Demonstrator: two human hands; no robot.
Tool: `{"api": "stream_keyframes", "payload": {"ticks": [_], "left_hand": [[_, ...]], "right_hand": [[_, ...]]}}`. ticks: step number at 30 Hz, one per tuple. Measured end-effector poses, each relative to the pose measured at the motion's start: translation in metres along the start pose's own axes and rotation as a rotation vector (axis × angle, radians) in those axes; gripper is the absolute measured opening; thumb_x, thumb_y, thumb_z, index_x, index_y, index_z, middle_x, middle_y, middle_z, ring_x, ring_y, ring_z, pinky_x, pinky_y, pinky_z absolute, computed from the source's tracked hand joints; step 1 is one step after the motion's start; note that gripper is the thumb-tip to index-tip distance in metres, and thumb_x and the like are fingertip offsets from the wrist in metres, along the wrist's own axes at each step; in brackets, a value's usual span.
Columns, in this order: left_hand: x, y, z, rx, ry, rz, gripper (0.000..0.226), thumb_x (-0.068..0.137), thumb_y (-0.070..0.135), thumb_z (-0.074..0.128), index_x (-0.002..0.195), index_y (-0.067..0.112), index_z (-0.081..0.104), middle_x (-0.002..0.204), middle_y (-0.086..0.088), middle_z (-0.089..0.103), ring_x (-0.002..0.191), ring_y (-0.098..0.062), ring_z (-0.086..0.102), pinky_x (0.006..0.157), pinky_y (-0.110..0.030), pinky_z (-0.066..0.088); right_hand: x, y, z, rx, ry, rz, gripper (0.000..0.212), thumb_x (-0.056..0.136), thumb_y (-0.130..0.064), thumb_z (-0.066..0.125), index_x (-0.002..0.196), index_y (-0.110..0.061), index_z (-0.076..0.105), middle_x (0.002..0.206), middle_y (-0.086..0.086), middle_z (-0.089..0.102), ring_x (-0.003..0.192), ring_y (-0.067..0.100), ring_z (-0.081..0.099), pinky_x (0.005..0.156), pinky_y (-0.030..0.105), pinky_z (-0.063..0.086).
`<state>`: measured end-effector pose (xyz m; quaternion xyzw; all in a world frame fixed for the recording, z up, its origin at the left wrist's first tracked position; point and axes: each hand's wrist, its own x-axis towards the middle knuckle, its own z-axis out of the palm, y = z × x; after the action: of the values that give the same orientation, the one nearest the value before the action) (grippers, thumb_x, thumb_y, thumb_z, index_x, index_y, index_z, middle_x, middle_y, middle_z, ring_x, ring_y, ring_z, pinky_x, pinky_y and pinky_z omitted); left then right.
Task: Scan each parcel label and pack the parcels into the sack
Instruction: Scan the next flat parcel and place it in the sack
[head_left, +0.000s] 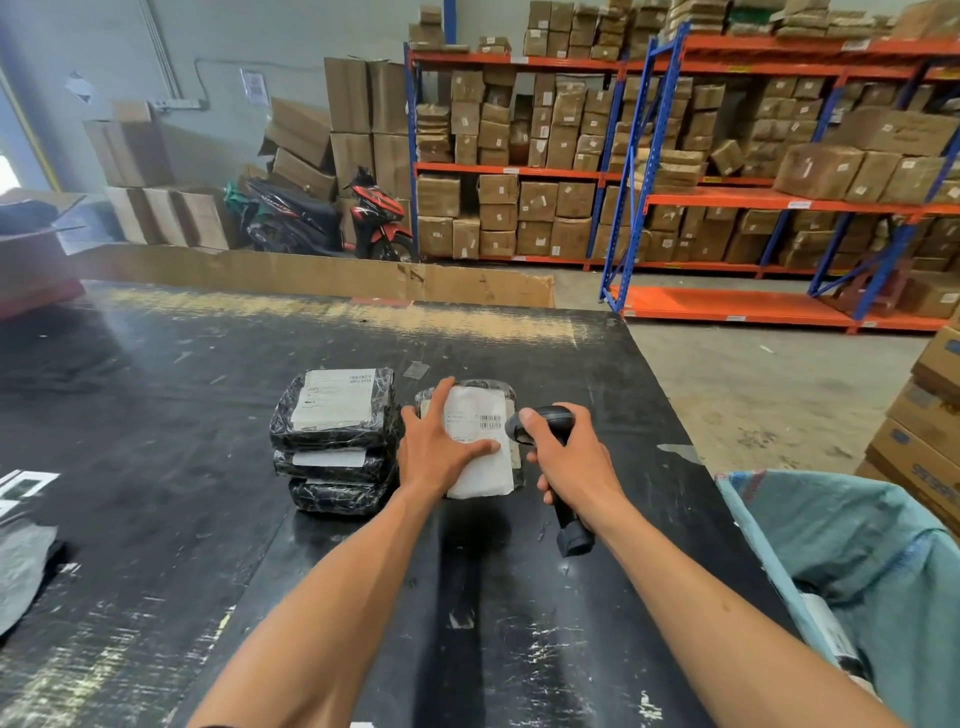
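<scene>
Left hand (441, 449) flat on a white-labelled parcel (480, 441) near the middle of the black table (156, 441), fingers spread and not closed round anything: thumb out toward 3 o'clock across the label's lower half, index finger up the label's left edge toward 12 o'clock. Barcode (490, 421) printed on the label at 3 o'clock of the palm, uncovered. Under that parcel, more clear-wrapped edges showing; how many parcels lie there cannot be told.

Right hand (569, 457) wrapped fully round a black handheld barcode scanner (540, 423), thumb over the top of the head, fingers curled about the grip, butt of the handle sticking out below the wrist toward 6 o'clock. Scanner head just beside the parcel's right edge, nose turned toward 9 o'clock at the barcode.

At 9 o'clock of the left hand, just beside it, a stack of three black-wrapped parcels (335, 441), each with a white label, the top label face up.

At 4 o'clock of the hands, off the table's right edge, an open teal woven sack (857, 545), mouth up, something pale partly visible inside.

Beyond the table toward 12 o'clock, orange-and-blue shelving (649, 192) full of brown cartons; at 11 o'clock, a parked red-and-black motorbike (332, 218).
</scene>
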<state>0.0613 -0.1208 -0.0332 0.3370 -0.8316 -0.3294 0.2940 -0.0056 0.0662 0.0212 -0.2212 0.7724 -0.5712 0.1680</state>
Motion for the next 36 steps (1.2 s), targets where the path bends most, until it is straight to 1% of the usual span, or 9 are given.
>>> {"api": "stream_keyframes", "payload": {"ticks": [6,12,15,16,18,21,27,32,36], "left_hand": [[0.046,0.035,-0.042,0.066,0.138,0.071,0.101,0.057,0.07,0.083,0.14,0.061,0.027,0.121,-0.008,0.04,0.078,-0.027,0.053,0.067,-0.032,0.047],[0.063,0.044,-0.07,-0.08,0.269,-0.008,0.101,0.054,0.072,0.082,0.139,0.058,0.028,0.125,-0.01,0.042,0.092,-0.031,0.057,0.079,-0.04,0.051],[0.054,0.034,-0.073,-0.164,0.297,-0.067,0.105,0.051,0.072,0.083,0.141,0.057,0.03,0.121,-0.007,0.044,0.086,-0.024,0.05,0.08,-0.034,0.047],[0.05,0.031,-0.074,-0.187,0.303,-0.081,0.106,0.051,0.072,0.084,0.141,0.057,0.03,0.12,-0.007,0.045,0.085,-0.022,0.049,0.079,-0.032,0.044],[0.043,0.025,-0.078,-0.217,0.316,-0.088,0.107,0.051,0.072,0.084,0.142,0.058,0.03,0.119,-0.006,0.047,0.082,-0.016,0.045,0.077,-0.03,0.039],[0.034,0.017,-0.087,-0.231,0.33,-0.079,0.107,0.05,0.073,0.084,0.141,0.06,0.029,0.117,-0.003,0.046,0.081,-0.008,0.044,0.073,-0.027,0.037],[0.03,0.011,-0.097,-0.227,0.338,-0.081,0.107,0.049,0.072,0.084,0.14,0.06,0.03,0.114,-0.002,0.045,0.089,-0.019,0.052,0.081,-0.033,0.044],[0.027,0.016,-0.08,-0.238,0.293,-0.072,0.108,0.049,0.072,0.084,0.142,0.059,0.029,0.118,-0.002,0.045,0.092,-0.018,0.049,0.08,-0.031,0.041],[0.028,0.025,-0.058,-0.237,0.212,-0.084,0.109,0.05,0.072,0.084,0.142,0.06,0.028,0.125,-0.005,0.046,0.098,-0.021,0.05,0.082,-0.033,0.041]], "right_hand": [[-0.014,0.013,0.025,-0.003,-0.069,0.074,0.054,0.095,-0.062,0.064,0.136,-0.033,0.044,0.1,0.01,0.075,0.049,0.01,0.065,0.047,0.027,0.056],[-0.022,0.034,0.074,-0.053,-0.159,0.166,0.07,0.093,-0.057,0.07,0.147,-0.024,0.041,0.12,0.015,0.063,0.056,0.02,0.073,0.053,0.038,0.065],[-0.027,0.045,0.098,-0.262,-0.17,0.157,0.075,0.092,-0.068,0.064,0.148,-0.022,0.042,0.125,0.012,0.065,0.088,0.036,0.078,0.084,0.05,0.065],[-0.028,0.049,0.105,-0.37,-0.177,0.144,0.077,0.092,-0.072,0.06,0.148,-0.022,0.043,0.126,0.011,0.067,0.101,0.039,0.075,0.096,0.049,0.06],[-0.031,0.055,0.116,-0.5,-0.189,0.126,0.078,0.093,-0.076,0.055,0.147,-0.021,0.044,0.128,0.013,0.069,0.116,0.039,0.069,0.104,0.047,0.053],[-0.036,0.061,0.129,-0.532,-0.218,0.117,0.077,0.095,-0.074,0.055,0.145,-0.017,0.045,0.127,0.016,0.07,0.119,0.04,0.067,0.102,0.047,0.053],[-0.037,0.069,0.137,-0.483,-0.237,0.13,0.078,0.093,-0.076,0.054,0.145,-0.019,0.045,0.125,0.016,0.07,0.115,0.04,0.068,0.102,0.048,0.055],[-0.038,0.065,0.126,-0.629,-0.249,0.074,0.093,0.087,-0.085,0.045,0.157,-0.025,0.03,0.135,0.016,0.067,0.127,0.044,0.06,0.103,0.05,0.044],[-0.028,0.066,0.084,-0.5,-0.146,0.047,0.088,0.09,-0.084,0.044,0.158,-0.032,0.027,0.123,-0.001,0.074,0.124,0.032,0.063,0.099,0.047,0.042]]}}
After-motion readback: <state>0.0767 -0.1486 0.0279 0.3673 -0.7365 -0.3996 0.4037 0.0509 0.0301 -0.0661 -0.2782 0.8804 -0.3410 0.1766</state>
